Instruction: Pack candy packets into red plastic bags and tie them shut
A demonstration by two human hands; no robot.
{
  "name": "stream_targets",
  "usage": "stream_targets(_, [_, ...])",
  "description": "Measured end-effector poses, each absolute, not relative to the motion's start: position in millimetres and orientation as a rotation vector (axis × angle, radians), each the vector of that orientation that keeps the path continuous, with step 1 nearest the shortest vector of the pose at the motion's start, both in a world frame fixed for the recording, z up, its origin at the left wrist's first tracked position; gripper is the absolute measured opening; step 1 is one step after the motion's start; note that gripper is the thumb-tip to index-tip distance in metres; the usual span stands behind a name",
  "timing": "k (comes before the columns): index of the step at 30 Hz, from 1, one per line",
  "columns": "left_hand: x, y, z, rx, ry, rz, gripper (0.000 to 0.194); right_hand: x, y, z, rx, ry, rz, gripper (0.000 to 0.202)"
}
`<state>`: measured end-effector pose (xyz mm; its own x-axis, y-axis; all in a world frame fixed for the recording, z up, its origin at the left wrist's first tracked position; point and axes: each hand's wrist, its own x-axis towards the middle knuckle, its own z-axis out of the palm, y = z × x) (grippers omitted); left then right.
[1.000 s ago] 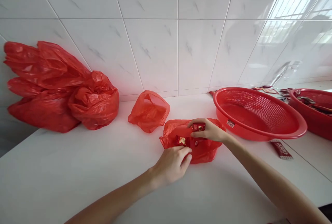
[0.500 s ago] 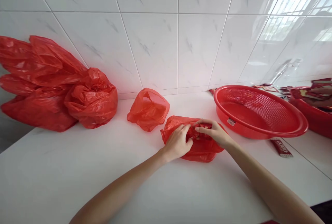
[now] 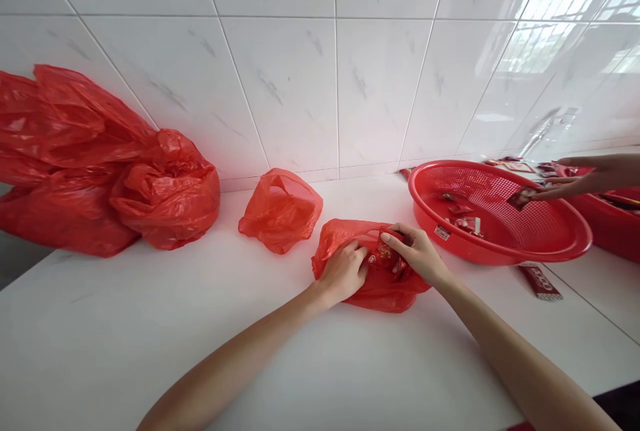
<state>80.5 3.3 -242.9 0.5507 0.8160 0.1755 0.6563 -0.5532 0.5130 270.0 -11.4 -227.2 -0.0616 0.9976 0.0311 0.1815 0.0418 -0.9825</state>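
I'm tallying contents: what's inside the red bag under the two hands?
Red packets show in the red bag, one held by the right hand. That hand, the left hand and folded plastic cover parts inside, so I can't count them.

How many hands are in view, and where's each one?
3. The left hand and right hand are both at the front bag, the right hand holding a red packet. Another person's hand is over the basket's right side, holding a small packet.

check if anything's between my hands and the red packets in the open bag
Nothing visible stands between: the right hand grips a red packet at the open red plastic bag, and the left hand is close beside that packet.
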Motion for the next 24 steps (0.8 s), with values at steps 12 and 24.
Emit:
stream_targets(12, [63.4, 3.4, -251.7, 1.734, 1.115, 1.031, 0.032, 266.4, -12.6, -228.8, -1.28, -1.601, 0.92, 0.039])
stream_targets(24, [68.8, -10.6, -271.6, 1.638, 1.047, 0.985, 0.028, 270.3, -11.4, -235.8, -1.226, -1.517, 1.098, 0.032])
